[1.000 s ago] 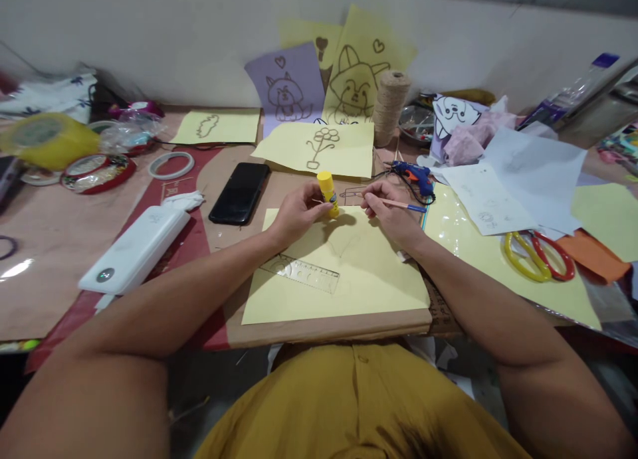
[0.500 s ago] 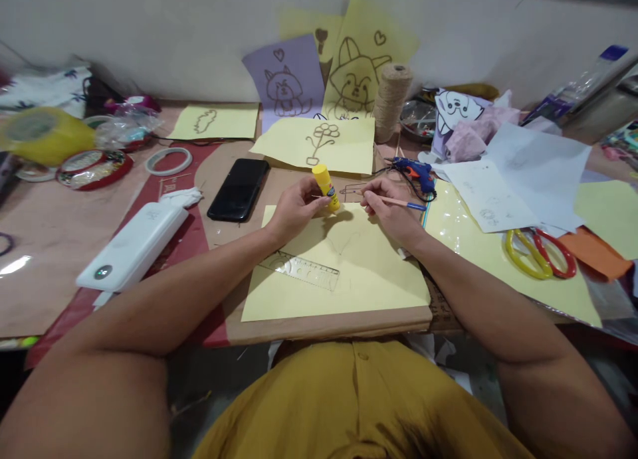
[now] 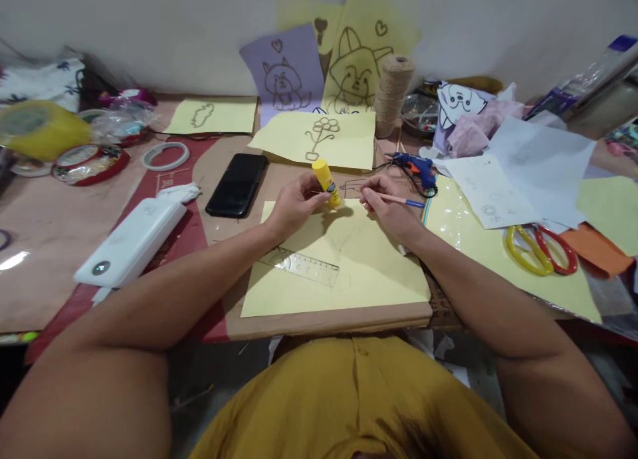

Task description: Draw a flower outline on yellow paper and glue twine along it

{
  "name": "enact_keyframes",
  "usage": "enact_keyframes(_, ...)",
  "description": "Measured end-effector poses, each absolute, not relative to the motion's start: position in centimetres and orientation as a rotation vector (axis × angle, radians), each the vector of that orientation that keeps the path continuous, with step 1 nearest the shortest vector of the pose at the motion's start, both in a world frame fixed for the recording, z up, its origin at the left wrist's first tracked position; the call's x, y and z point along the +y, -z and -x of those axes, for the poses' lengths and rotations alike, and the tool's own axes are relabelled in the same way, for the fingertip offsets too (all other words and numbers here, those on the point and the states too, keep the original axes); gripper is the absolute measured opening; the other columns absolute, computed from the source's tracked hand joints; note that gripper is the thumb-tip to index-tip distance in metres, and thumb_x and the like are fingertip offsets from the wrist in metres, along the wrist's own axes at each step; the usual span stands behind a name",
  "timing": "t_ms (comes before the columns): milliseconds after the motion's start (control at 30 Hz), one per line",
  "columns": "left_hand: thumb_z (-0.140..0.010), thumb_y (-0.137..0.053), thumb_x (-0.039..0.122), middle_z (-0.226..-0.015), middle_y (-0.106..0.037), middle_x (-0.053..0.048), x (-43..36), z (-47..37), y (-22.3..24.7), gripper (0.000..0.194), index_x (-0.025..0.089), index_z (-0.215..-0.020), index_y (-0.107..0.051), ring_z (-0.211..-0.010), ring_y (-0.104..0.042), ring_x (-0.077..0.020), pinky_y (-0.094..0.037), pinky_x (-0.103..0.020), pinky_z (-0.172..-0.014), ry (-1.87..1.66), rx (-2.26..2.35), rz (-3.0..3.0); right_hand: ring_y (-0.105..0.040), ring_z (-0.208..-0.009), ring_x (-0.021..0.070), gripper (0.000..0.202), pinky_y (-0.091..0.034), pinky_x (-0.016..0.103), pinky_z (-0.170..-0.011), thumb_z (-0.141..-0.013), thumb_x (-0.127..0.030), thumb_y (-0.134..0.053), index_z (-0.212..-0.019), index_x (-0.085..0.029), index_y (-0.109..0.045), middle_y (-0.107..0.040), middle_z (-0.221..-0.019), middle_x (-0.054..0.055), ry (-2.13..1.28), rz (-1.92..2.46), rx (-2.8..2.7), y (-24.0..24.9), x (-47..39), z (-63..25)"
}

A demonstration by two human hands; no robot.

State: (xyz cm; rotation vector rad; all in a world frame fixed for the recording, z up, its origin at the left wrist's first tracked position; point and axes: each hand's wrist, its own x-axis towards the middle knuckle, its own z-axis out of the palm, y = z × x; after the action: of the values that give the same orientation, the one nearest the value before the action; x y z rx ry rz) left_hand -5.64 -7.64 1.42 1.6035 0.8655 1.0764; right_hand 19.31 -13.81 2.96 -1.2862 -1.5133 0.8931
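Observation:
Over the far edge of a yellow sheet of paper [image 3: 379, 279], my left hand [image 3: 295, 210] is closed on a yellow glue stick [image 3: 325, 180], which leans slightly with its lower end near the paper. My right hand [image 3: 386, 206] pinches a pencil [image 3: 399, 199] with a blue end pointing right. A gap separates the two hands. Faint pencil lines show on the sheet below them. On its left part lies a clear ruler [image 3: 309, 268], set at a slant.
Left are a black phone [image 3: 236, 185], a white power bank [image 3: 132, 243] and a tape roll [image 3: 166, 156]. A blue glue gun [image 3: 416, 169], twine spool [image 3: 395, 95] and scissors [image 3: 543, 250] lie right. Behind stands a flower drawing [image 3: 343, 140].
The whole view has shifted slightly, with things sitting a little higher in the picture. Both hands keep their places and their holds on the glue stick and pencil.

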Motion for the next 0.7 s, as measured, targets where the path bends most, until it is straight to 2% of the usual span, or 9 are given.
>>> enact_keyframes(200, -0.089, -0.091, 0.041, -0.111, -0.085, -0.009, -7.7, 5.6, -1.5, 0.033, 0.02, -0.109, -0.077, -0.102, -0.081, -0.0225, -0.07, -0.041, -0.103, -1.157, 0.854, -1.637, -0.068, -0.083, 0.0188, 0.023, -0.053, 0.035, -0.07, -0.109, -0.051, -0.069, -0.107, -0.028, -0.073, -0.076, -0.097, 0.002, -0.85, 1.248, -1.522, -3.2, -13.9, -19.2)
enact_keyframes(333, -0.088, -0.094, 0.05, -0.113, -0.085, -0.008, -7.7, 5.6, -1.6, 0.04, 0.021, -0.107, -0.074, -0.109, -0.082, -0.0247, -0.07, -0.042, -0.106, -1.351, 0.883, -1.628, -0.068, -0.084, 0.0184, 0.019, -0.052, 0.036, -0.073, -0.109, -0.045, -0.068, -0.108, -0.026, -0.072, -0.076, -0.096, 0.002, -0.785, 1.214, -1.513, -4.1, -14.3, -19.0)
enact_keyframes(500, -0.09, -0.093, 0.042, -0.113, -0.085, -0.009, -7.9, 5.5, -1.8, 0.035, 0.02, -0.113, -0.079, -0.103, -0.081, -0.0236, -0.07, -0.043, -0.103, -1.14, 0.868, -1.643, -0.069, -0.086, 0.0201, 0.021, -0.052, 0.037, -0.072, -0.109, -0.048, -0.069, -0.109, -0.027, -0.072, -0.076, -0.096, 0.003, -0.779, 1.212, -1.549, -4.0, -14.2, -19.1)
enact_keyframes(700, -0.088, -0.093, 0.037, -0.108, -0.086, -0.007, -8.2, 5.4, -2.0, 0.029, 0.021, -0.109, -0.082, -0.1, -0.081, -0.0235, -0.072, -0.041, -0.1, -1.073, 0.903, -1.672, -0.072, -0.091, 0.0203, 0.022, -0.055, 0.036, -0.074, -0.11, -0.049, -0.068, -0.11, -0.027, -0.072, -0.076, -0.099, 0.003, -0.781, 1.221, -1.575, -3.6, -14.1, -19.1)
